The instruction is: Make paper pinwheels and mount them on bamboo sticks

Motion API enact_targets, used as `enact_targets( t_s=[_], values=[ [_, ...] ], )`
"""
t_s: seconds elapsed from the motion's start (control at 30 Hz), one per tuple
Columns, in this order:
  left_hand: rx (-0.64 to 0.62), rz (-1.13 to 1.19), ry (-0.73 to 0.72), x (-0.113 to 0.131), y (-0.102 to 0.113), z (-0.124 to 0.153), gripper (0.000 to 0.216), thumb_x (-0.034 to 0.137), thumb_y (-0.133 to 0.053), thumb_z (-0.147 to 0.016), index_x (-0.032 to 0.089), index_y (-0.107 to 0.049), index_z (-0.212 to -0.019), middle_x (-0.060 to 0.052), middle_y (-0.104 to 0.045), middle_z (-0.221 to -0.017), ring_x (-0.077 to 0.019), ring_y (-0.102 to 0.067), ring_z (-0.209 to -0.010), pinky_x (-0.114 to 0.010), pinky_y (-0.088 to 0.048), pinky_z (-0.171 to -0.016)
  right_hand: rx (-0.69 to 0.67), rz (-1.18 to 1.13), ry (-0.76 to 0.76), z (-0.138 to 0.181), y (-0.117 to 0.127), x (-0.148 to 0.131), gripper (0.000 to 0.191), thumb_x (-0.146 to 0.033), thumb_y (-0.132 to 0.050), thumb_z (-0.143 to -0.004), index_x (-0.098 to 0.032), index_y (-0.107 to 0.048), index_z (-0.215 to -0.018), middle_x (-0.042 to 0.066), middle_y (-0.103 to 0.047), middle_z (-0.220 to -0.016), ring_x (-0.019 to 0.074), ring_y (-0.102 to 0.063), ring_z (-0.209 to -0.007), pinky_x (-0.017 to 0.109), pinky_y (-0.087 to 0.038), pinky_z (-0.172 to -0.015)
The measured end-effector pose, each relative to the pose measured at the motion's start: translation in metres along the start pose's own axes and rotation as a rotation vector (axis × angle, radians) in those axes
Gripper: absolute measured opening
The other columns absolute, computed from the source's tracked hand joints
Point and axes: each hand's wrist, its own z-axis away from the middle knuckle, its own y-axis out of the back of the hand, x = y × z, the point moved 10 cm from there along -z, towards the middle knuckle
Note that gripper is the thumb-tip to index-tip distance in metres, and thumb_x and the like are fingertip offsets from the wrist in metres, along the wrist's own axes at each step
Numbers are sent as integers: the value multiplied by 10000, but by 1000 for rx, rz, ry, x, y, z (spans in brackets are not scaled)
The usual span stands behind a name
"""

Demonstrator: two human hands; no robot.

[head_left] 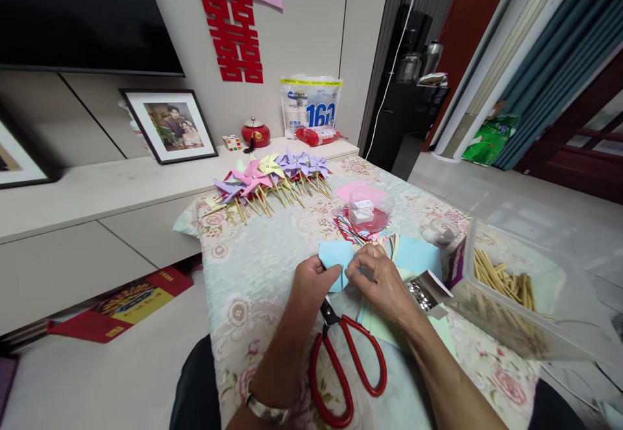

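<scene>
My left hand (310, 285) and my right hand (382, 279) both pinch a small light blue paper square (335, 254) over the flowered tablecloth (253, 268). The left fingers grip its lower left edge, the right fingers fold its right side. Red-handled scissors (346, 365) lie on the cloth just below my hands, blades pointing up toward them. More coloured paper sheets (416, 255) lie under and to the right of my right hand.
A row of finished paper pinwheels (272, 180) on wooden sticks lies at the table's far end. A clear round container (370, 209) sits on pink paper. A small box of metal pins (422, 294) and a clear tub of wooden sticks (506, 284) stand at right.
</scene>
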Motion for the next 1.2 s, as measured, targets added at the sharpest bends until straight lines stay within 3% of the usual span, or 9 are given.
enact_targets(
  t_s=[0.67, 0.97, 1.2],
  values=[
    [3, -101, -22, -1, -1, -4, 182, 221, -755, -584, 114, -746, -731, -28, -701, -610, -159, -603, -550, -247, -453, -553, -22, 123, -47, 1, -4, 3, 182, -174, -592, -859, -203, -605, -680, 51, -592, -835, 245, -522, -919, 359, -393, -785],
    [14, -40, -13, 3, 1, -1, 198, 244, -755, -602, 111, -744, -747, -24, -711, -617, -145, -593, -538, -236, -451, -532, -6, -81, -89, -1, 0, 7, 128, -208, -602, -833, -195, -656, -717, 50, -625, -832, 231, -552, -873, 358, -396, -801],
    [-28, 50, 3, -3, -3, -1, 253, 263, -824, -571, 108, -731, -748, -40, -740, -664, -136, -612, -537, -231, -468, -545, 5, -108, -120, -2, 0, 14, 136, -229, -576, -791, -188, -636, -676, 61, -620, -791, 241, -547, -832, 367, -397, -779]
  ],
)
